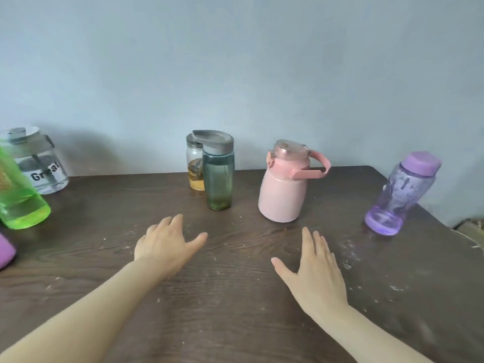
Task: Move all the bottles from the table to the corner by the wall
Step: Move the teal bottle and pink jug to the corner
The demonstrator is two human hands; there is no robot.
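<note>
With fingers loosely spread and holding nothing, the left hand [163, 244] and right hand [315, 268] hovered before the pink bottle [282, 189] standing mid-table, probably light, rigid, smooth, best taken by its handle [313, 167]
</note>
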